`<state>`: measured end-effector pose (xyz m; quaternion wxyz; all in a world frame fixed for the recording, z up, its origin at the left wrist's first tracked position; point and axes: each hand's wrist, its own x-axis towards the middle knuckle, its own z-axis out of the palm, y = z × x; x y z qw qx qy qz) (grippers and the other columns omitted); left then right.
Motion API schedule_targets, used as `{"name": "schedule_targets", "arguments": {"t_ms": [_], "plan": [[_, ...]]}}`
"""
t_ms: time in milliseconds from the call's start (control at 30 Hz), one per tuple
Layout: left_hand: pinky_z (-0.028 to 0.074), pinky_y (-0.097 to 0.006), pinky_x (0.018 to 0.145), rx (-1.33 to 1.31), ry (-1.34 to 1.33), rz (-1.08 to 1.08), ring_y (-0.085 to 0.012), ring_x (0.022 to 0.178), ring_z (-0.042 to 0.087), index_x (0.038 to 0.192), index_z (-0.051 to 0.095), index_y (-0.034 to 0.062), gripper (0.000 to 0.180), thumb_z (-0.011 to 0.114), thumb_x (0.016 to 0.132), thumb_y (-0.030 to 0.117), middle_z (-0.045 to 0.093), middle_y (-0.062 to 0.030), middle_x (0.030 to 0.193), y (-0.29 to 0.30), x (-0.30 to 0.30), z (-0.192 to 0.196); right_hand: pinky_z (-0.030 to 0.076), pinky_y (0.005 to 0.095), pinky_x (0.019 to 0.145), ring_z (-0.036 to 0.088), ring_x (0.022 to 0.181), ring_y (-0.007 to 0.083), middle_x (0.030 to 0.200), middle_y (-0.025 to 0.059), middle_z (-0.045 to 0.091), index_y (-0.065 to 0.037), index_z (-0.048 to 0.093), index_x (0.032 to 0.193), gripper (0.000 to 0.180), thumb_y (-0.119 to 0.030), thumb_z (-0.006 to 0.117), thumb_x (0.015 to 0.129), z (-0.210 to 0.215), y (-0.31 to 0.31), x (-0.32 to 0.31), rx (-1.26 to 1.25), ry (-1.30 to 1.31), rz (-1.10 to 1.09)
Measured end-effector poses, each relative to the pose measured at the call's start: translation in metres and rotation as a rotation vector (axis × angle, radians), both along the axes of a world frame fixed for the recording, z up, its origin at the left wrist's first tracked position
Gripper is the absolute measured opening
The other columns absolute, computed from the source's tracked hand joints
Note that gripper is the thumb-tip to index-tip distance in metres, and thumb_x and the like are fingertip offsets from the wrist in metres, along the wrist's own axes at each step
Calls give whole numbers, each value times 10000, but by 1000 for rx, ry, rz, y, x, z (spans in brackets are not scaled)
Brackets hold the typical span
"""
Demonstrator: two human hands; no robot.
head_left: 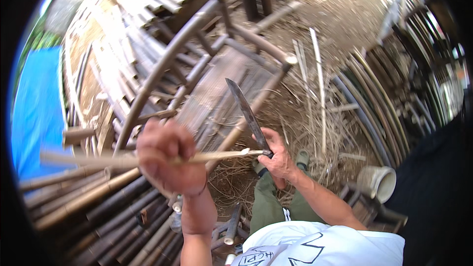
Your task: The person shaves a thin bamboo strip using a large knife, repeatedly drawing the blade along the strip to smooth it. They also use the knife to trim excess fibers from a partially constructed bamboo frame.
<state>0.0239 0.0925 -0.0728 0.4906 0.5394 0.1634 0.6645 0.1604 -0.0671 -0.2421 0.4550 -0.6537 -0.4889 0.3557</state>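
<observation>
My left hand [170,155], smeared by motion, is closed round a pale bamboo strip [217,156] that runs from far left across to the right hand. In my right hand [278,155] is the dark handle of a long-bladed knife [246,108], its tip angled up and away to the left. The strip's right end meets the knife near its handle, beside my right fingers. There the strip shows a small raised sliver. Beyond the hands stands a bamboo bench [221,83] with a slatted seat and round-pole rails.
Dark bamboo poles [128,216] are heaped at lower left, near a blue tarp [37,108]. Shavings and thin strips [320,93] litter the ground right of the bench. Curved poles [374,103] lie at right, above a pale cylindrical container [382,183].
</observation>
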Motion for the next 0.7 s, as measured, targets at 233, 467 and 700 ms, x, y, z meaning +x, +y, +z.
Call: {"name": "schedule_targets", "arguments": {"t_ms": [233, 467, 700], "plan": [[296, -211, 462, 21, 265, 80, -93, 531, 353, 690, 315, 111, 521, 390, 1020, 507, 329, -12, 718, -97, 131, -86, 513, 378, 765, 640, 849, 307, 930, 193, 620, 33, 538, 1288, 431, -162, 583, 906, -36, -148, 145, -541, -3, -331], [270, -208, 463, 58, 211, -9, -89, 515, 319, 671, 307, 135, 482, 413, 990, 481, 312, 2, 692, -148, 210, -154, 557, 421, 678, 664, 771, 364, 924, 195, 641, 13, 585, 1126, 251, -151, 553, 940, -66, -180, 176, -352, -141, -174], [236, -203, 457, 205, 126, -100, -79, 499, 309, 623, 313, 151, 559, 389, 998, 558, 327, 21, 659, -178, 236, -158, 554, 394, 526, 647, 618, 313, 750, 134, 585, -26, 583, 963, 158, -178, 595, 922, -57, -158, 192, -214, -197, -16]]}}
